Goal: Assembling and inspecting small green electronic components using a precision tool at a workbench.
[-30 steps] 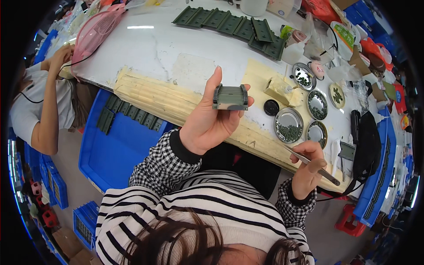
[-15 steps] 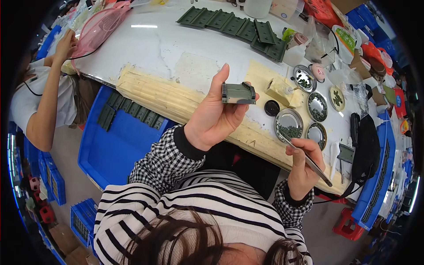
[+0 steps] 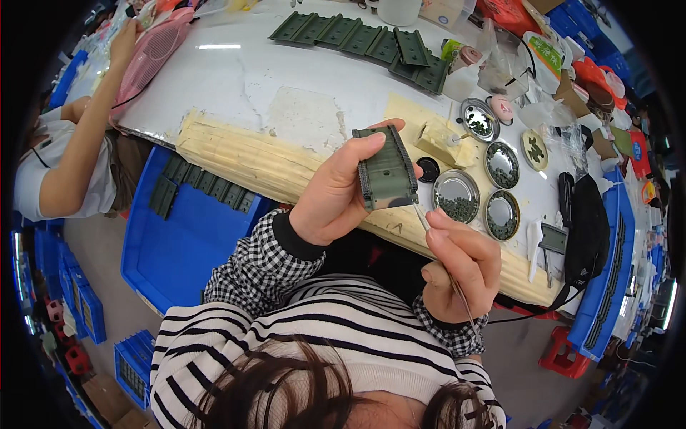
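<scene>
My left hand (image 3: 334, 187) grips a dark green, slightly curved plastic panel (image 3: 388, 175) with ridged side edges. Its broad face, with a small hole near the middle, is turned up toward me. In my right hand (image 3: 466, 270) is a pair of slim metal tweezers (image 3: 457, 292), pinched between thumb and fingers. The tweezer tips are at the panel's lower right corner; whether they touch it or hold a tiny part, I cannot make out. Just beyond the right hand lies a round metal tin (image 3: 454, 183) with small green pieces in it.
Several more tins, a black round lid (image 3: 428, 169) and a yellowish block (image 3: 444, 145) sit on the table. A row of green panels (image 3: 343, 36) lies farther back. At left are a blue bin (image 3: 186, 243) holding panels, a pink basket (image 3: 153, 53) and another person's arm (image 3: 89, 118).
The panel has been tilted so its broad face shows instead of its edge. My right hand has brought the tweezers leftward from the tins to the panel's corner.
</scene>
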`<action>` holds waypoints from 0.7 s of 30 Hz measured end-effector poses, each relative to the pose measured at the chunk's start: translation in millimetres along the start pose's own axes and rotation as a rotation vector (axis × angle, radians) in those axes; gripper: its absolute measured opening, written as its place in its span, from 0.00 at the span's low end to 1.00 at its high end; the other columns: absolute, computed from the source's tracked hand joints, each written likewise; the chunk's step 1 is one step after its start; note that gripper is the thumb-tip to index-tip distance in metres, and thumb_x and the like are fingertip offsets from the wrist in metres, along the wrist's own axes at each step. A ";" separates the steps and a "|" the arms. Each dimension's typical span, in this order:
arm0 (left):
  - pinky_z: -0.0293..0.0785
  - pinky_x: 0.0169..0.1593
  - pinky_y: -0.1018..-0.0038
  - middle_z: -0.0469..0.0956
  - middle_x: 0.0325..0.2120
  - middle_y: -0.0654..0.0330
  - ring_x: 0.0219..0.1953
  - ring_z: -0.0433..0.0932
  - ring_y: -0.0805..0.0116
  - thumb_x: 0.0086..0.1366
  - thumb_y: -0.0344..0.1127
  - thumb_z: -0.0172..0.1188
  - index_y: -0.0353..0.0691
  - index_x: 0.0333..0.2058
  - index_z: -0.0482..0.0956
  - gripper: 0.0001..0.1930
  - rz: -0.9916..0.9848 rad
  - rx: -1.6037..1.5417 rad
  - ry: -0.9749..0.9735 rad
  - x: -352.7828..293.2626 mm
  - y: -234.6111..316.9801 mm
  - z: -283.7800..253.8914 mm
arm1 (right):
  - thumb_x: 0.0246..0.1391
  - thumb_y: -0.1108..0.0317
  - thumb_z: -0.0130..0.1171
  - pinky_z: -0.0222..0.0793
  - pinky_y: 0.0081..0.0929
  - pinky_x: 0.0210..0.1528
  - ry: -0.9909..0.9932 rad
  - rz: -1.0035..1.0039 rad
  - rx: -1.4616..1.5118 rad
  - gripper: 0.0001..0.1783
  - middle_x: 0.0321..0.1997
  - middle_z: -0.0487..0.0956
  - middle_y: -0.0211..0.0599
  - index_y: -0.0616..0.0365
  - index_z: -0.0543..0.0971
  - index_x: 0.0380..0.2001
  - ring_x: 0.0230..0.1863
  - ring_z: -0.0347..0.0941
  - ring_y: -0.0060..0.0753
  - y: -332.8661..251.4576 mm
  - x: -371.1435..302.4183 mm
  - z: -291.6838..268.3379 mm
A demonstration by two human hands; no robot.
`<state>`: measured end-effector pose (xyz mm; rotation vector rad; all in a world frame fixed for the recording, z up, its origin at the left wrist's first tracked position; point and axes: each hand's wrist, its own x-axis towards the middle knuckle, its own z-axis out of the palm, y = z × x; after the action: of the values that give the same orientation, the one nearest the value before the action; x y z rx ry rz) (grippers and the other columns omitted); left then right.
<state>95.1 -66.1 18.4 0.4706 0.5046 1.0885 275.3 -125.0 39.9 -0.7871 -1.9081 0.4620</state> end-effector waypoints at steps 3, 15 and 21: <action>0.77 0.34 0.81 0.80 0.35 0.53 0.32 0.79 0.75 0.67 0.47 0.48 0.40 0.63 0.59 0.29 -0.005 -0.023 0.008 1.4 -2.5 1.9 | 0.45 0.78 0.64 0.74 0.38 0.54 0.037 0.034 -0.009 0.18 0.42 0.77 0.43 0.62 0.79 0.43 0.48 0.76 0.44 0.0 -1.3 -3.1; 0.74 0.56 0.60 0.71 0.51 0.45 0.57 0.71 0.55 0.67 0.29 0.49 0.32 0.59 0.58 0.23 -0.038 0.168 0.083 -13.0 -0.3 -7.9 | 0.51 0.67 0.62 0.62 0.32 0.40 0.065 0.233 -0.344 0.06 0.29 0.79 0.36 0.58 0.80 0.30 0.32 0.71 0.40 74.0 -21.8 -32.1; 0.75 0.54 0.62 0.70 0.52 0.46 0.52 0.75 0.56 0.67 0.27 0.50 0.38 0.64 0.53 0.28 0.005 0.240 0.052 -17.1 -3.7 -6.7 | 0.52 0.65 0.62 0.61 0.33 0.40 0.000 0.240 -0.389 0.07 0.28 0.79 0.34 0.56 0.80 0.28 0.32 0.70 0.39 81.5 -14.4 -29.5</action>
<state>87.3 -82.5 13.6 0.6550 0.6845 1.0515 332.5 -77.1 -6.6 -1.2787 -1.9384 0.2342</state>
